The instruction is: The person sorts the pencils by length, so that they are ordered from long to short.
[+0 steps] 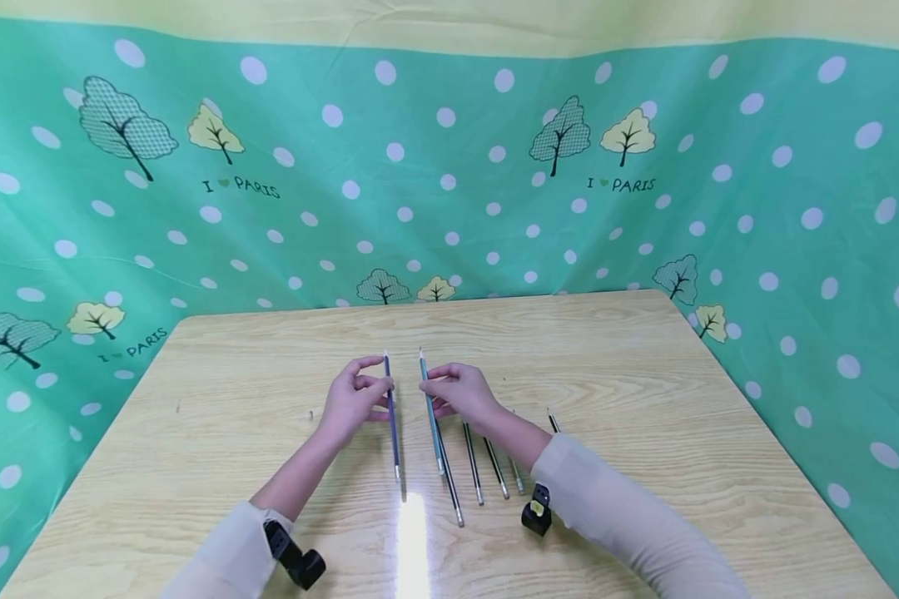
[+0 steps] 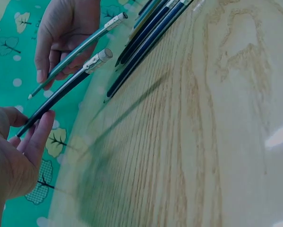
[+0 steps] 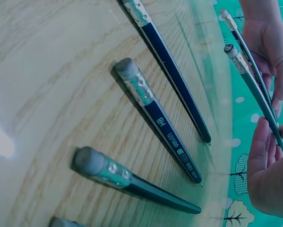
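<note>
My left hand [image 1: 348,401] pinches a dark blue pencil [image 1: 393,437] between thumb and fingers, its eraser end toward me. To the right of it my right hand [image 1: 463,394] pinches a teal pencil [image 1: 430,424], likewise eraser end nearest me. Both pencils are held above the table, side by side and a little apart. In the left wrist view, metal ferrules and erasers show on the dark pencil [image 2: 62,90] and the teal pencil [image 2: 80,48]. Several dark pencils [image 1: 473,466] lie on the table under and beside my right hand, partly hidden by the right forearm.
The wooden table [image 1: 232,391] has a bright reflection near its front. A small grey bit [image 1: 310,414] lies left of my left hand. A green dotted curtain [image 1: 449,191] hangs behind and beside the table.
</note>
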Demonstrator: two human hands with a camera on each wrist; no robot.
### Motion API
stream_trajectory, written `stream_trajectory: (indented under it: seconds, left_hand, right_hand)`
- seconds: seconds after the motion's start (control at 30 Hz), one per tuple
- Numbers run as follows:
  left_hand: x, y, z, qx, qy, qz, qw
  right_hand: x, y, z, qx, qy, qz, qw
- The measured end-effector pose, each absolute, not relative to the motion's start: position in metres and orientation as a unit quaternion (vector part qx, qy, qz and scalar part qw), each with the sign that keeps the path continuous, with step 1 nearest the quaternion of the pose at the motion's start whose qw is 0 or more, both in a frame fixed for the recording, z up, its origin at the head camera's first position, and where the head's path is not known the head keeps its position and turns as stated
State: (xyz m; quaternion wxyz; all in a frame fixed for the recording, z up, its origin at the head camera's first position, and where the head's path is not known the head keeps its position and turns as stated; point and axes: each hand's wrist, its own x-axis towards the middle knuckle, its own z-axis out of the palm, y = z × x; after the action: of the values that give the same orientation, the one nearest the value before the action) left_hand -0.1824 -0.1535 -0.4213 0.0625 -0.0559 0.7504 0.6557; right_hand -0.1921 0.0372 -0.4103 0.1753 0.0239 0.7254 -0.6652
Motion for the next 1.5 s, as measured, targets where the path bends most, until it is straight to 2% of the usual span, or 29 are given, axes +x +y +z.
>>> stream_trajectory:
  seconds: [0.6,1.07,1.5]
  left_hand:
    - [-0.217,-0.177,-0.421,-0.063,0.782,0.619,0.028]
    - [-0.258,-0.192,-0.421,-0.079,0.818,0.570,0.001]
    - [-0.273,-0.187,-0.436,-0.065,0.864,0.499,0.010]
  right_hand:
    - [-0.196,0.046,-0.402,0.028,0.726,-0.668,0.161]
    - [-0.199,0.055,-0.399,0.038,0.731,-0.663,0.155]
    - [-0.201,0.059,-0.400,0.037,0.738,-0.657,0.149]
